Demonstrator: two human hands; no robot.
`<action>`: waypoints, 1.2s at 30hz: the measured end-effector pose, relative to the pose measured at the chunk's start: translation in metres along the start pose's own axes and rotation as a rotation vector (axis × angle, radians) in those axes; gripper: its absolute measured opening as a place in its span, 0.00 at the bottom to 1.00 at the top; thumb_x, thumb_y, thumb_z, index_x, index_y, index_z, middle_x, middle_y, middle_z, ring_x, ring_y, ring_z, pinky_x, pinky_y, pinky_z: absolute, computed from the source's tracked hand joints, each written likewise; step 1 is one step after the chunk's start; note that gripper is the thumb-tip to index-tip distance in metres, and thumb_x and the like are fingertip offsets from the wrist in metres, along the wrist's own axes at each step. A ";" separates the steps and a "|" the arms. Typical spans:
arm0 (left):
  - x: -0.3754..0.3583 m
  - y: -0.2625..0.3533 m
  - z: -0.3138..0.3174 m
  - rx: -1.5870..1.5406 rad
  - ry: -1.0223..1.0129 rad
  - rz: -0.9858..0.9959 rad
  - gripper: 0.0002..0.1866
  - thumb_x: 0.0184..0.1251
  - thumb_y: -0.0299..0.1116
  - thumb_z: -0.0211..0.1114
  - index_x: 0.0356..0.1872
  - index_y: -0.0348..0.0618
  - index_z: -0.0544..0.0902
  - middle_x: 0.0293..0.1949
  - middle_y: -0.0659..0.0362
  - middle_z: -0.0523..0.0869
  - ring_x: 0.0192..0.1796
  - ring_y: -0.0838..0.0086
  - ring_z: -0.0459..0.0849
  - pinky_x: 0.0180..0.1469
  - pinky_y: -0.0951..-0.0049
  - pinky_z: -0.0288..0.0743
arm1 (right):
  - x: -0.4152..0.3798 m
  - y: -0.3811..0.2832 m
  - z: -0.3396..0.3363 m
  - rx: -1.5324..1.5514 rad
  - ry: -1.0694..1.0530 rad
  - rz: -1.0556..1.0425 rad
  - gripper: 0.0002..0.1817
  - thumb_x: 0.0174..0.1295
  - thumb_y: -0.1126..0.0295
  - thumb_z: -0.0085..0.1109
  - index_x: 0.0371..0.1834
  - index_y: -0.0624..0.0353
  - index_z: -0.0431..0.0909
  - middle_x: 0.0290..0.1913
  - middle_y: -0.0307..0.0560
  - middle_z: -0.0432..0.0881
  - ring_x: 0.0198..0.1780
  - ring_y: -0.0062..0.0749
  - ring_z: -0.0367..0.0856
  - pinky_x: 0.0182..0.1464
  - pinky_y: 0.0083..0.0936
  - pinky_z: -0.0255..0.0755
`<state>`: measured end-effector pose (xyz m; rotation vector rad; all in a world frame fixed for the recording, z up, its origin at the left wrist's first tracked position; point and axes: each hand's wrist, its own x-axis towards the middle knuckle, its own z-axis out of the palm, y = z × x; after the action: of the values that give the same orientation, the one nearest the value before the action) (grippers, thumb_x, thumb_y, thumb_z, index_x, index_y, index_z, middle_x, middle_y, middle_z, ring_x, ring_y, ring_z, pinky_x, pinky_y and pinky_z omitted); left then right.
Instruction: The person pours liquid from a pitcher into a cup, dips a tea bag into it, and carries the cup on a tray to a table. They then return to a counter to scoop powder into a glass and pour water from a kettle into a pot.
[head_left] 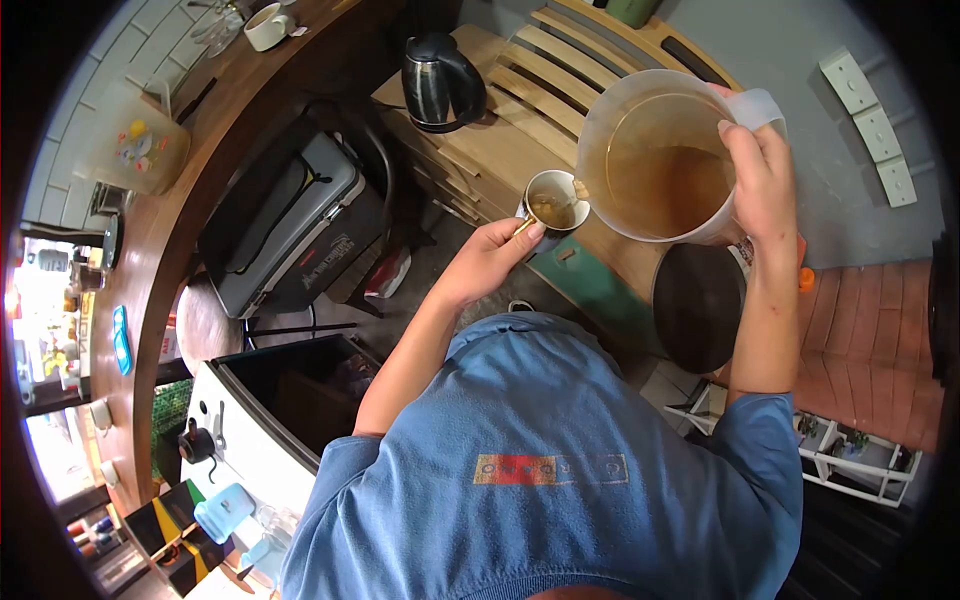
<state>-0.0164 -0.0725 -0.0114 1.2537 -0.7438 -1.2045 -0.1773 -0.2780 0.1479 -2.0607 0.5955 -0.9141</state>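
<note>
A mug [570, 222] with a pale inside is held up by its handle in my left hand [492, 256], fingers wrapped round it. Brownish liquid lies in the mug. To its right, my right hand [762, 185] grips the handle of a large translucent plastic pitcher [622, 112]. Brown liquid fills the lower part of the pitcher, which is tilted toward the mug. The pitcher's rim comes right up to the mug's rim in this view, and a small light-brown bit shows there.
Beyond my hands, a black and steel kettle [432, 92] stands by a slatted wooden bench [545, 72]. A grey cooler box [290, 235] sits at left under a curved wooden counter [165, 250]. A round dark disc-shaped item [698, 310] is below the pitcher.
</note>
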 end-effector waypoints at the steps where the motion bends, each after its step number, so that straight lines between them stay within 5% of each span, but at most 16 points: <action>1: 0.003 -0.003 0.001 -0.001 -0.004 0.007 0.18 0.74 0.44 0.55 0.32 0.39 0.80 0.24 0.74 0.67 0.28 0.88 0.61 0.31 0.83 0.58 | -0.004 0.001 -0.001 0.029 0.056 -0.002 0.19 0.63 0.68 0.47 0.50 0.70 0.77 0.30 0.34 0.74 0.35 0.17 0.68 0.41 0.18 0.63; 10: 0.013 -0.022 0.005 -0.036 0.017 0.018 0.16 0.74 0.44 0.54 0.29 0.44 0.75 0.22 0.70 0.68 0.27 0.83 0.63 0.31 0.79 0.60 | -0.034 0.146 -0.046 0.379 0.372 0.305 0.16 0.61 0.66 0.51 0.40 0.71 0.78 0.43 0.47 0.78 0.49 0.29 0.74 0.53 0.25 0.67; 13: 0.010 -0.022 0.007 -0.009 0.067 0.056 0.16 0.74 0.43 0.54 0.28 0.44 0.74 0.22 0.71 0.66 0.26 0.85 0.62 0.30 0.80 0.58 | -0.042 0.171 -0.042 0.669 0.380 0.471 0.17 0.60 0.67 0.49 0.46 0.71 0.77 0.48 0.51 0.79 0.52 0.35 0.75 0.56 0.27 0.66; 17: 0.005 -0.022 0.004 0.005 0.118 0.120 0.17 0.74 0.41 0.54 0.25 0.45 0.72 0.22 0.73 0.63 0.26 0.86 0.59 0.28 0.81 0.56 | -0.047 0.193 -0.022 0.797 0.328 0.412 0.23 0.60 0.67 0.45 0.53 0.75 0.73 0.55 0.54 0.77 0.56 0.37 0.76 0.59 0.29 0.67; 30: 0.000 -0.021 0.014 0.038 0.330 0.108 0.16 0.75 0.41 0.53 0.27 0.43 0.74 0.22 0.70 0.67 0.27 0.84 0.63 0.31 0.80 0.61 | -0.071 0.321 0.005 0.839 0.495 0.450 0.14 0.60 0.70 0.45 0.40 0.68 0.76 0.44 0.50 0.78 0.49 0.36 0.78 0.52 0.30 0.73; 32: 0.002 -0.029 0.010 0.067 0.311 0.118 0.18 0.75 0.46 0.51 0.32 0.43 0.75 0.24 0.66 0.72 0.28 0.82 0.67 0.33 0.79 0.63 | -0.085 0.372 0.006 0.870 0.542 0.450 0.18 0.61 0.68 0.42 0.46 0.71 0.76 0.50 0.54 0.78 0.55 0.39 0.76 0.57 0.32 0.71; 36: 0.008 -0.034 0.012 0.035 0.339 0.101 0.18 0.75 0.47 0.50 0.33 0.43 0.74 0.23 0.66 0.72 0.27 0.82 0.67 0.32 0.79 0.62 | -0.075 0.306 0.003 0.868 0.492 0.380 0.27 0.62 0.65 0.37 0.59 0.76 0.70 0.64 0.58 0.71 0.65 0.41 0.69 0.65 0.33 0.63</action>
<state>-0.0342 -0.0800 -0.0427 1.3885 -0.5720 -0.8709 -0.2526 -0.4037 -0.1308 -0.9169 0.6552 -1.1796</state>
